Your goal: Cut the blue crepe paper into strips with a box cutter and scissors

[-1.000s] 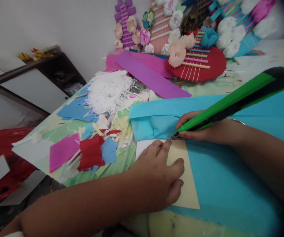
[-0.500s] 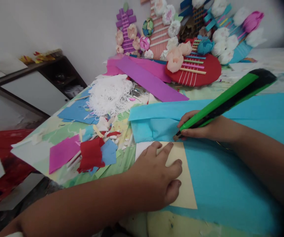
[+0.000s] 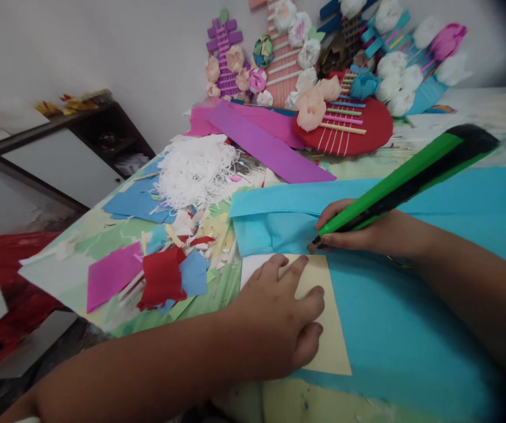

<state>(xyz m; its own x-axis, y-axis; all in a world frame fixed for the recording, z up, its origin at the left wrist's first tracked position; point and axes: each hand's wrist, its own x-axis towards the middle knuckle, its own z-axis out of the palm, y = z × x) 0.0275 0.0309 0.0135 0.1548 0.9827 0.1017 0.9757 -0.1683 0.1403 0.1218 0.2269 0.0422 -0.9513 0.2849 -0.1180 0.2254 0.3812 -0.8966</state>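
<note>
Head | my right hand [image 3: 391, 234] grips green cutter [image 3: 396, 181]; left hand [image 3: 277, 317], spread ungrasping, on cream card [image 3: 334, 343] | blue paper [image 3: 402, 323]: likely flimsy, pin beside card

Here we are at head height, a single camera looking forward and down over the table [image 3: 323, 396], the left hand [image 3: 279, 317] and right hand [image 3: 383, 235] close below, large in frame; the view runs on to the far wall [image 3: 112, 47], with a cabinet [image 3: 59, 161] off left.

Blue sheet [image 3: 394, 329] is matt ppr w/ creases, green tool [image 3: 399, 181] smooth plstc, cream card [image 3: 333, 346] smooth, matt.
</note>
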